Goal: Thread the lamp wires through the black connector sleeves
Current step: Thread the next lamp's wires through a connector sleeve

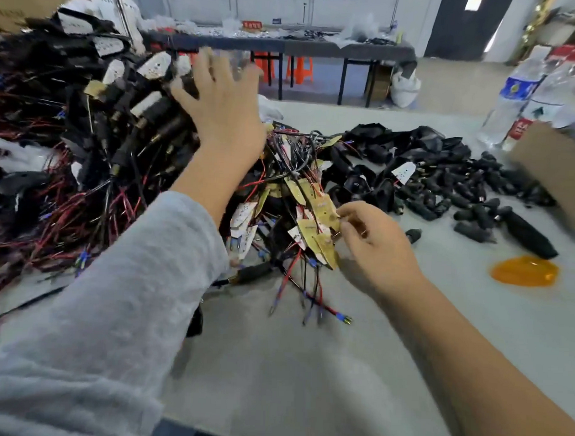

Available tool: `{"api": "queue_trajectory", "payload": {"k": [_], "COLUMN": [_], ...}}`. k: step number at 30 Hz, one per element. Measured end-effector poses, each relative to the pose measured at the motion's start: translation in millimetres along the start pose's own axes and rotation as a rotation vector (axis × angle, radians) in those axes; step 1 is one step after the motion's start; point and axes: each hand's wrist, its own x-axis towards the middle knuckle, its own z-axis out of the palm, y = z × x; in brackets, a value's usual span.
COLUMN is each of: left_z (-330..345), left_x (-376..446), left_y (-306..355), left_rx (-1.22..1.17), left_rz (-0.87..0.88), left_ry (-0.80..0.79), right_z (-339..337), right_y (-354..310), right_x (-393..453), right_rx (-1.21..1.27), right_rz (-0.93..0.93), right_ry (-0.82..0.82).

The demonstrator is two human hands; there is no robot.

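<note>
Left hand (224,114) spread flat, fingers straight, over the wire pile (70,151). Right hand (373,243) pinches a yellow board (325,212) at fingertips.

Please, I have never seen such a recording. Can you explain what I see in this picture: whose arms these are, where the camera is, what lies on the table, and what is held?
There is no machine here. A person wears one wide-angle camera on the head, so you look down along that person's own arms. The left hand, with a grey sleeve, is spread open above a big heap of wired lamp parts with red and black wires. The right hand pinches a small yellowish lamp board at the edge of a smaller tangle of boards and wires. On the grey table, further right, lies a pile of black connector sleeves, through which the wires must go. An orange lens lies near them, and water bottles stand behind. The picture is slightly blurred by motion.
</note>
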Motion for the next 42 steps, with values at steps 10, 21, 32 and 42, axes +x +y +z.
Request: {"api": "queue_trajectory", "payload": {"k": [10,21,32,42], "left_z": [39.6,18.8,52.0,65.1], "left_x": [-76.8,-93.6,-144.7,-148.6], "left_y": [54.5,116.9,166.4,157.6], "left_rx": [-0.166,-0.457,-0.82,-0.955], "left_rz": [0.09,0.279,0.17,0.02], "left_ry": [-0.473,-0.075,-0.335,-0.328], "right_z": [-7.1,-16.4,-58.9,-40.1], "right_y": [23.1,23.3,66.7,52.3], "right_x": [-4.9,1.2,-1.5,11.4], "right_rx": [0.301,0.948,2.258,1.35], "right_rz": [0.219,0.343,0.265,0.424], "right_ry": [0.098,0.271,0.526,0.283]}}
